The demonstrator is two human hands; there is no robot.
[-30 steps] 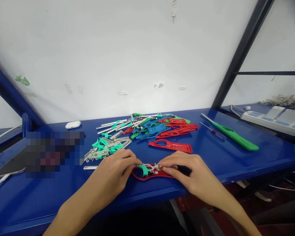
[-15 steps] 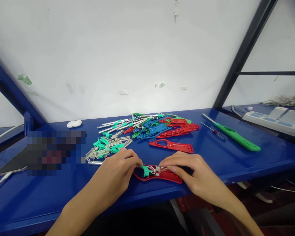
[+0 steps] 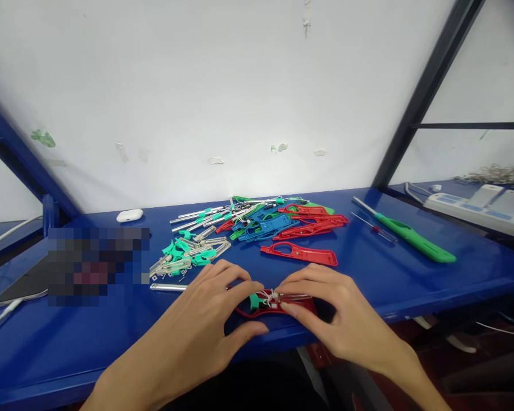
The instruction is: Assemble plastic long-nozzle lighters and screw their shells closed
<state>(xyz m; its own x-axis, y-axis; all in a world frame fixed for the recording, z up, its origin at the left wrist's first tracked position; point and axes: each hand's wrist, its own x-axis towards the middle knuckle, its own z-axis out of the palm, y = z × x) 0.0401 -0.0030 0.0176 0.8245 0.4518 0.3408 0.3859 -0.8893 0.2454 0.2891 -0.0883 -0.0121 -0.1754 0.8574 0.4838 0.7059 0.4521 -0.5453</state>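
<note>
Flat on the bench near its front edge lies a red lighter half-shell [image 3: 263,311]. Inside it sit a green trigger [image 3: 254,301], white wires [image 3: 267,298] and a clear fuel tank [image 3: 297,297], partly hidden by fingers. My right hand [image 3: 325,302] pinches the tank's wired end between thumb and fingertips. My left hand [image 3: 223,302] hovers around the trigger end, thumb and index finger spread apart; whether its fingertips touch the parts I cannot tell. A metal lighter tube [image 3: 168,287] pokes out to the left of my left hand.
Behind my hands are loose green triggers and clear tanks [image 3: 197,251], metal tubes [image 3: 203,217], blue shells [image 3: 263,225] and red shells [image 3: 302,254]. To the right lie a screwdriver [image 3: 374,229] and a green lighter [image 3: 415,237]. A white case [image 3: 129,216] stands back left.
My left hand has let go at the trigger end, its thumb now spread toward the front edge. My right fingertips have shifted slightly left, onto the wired end of the tank.
</note>
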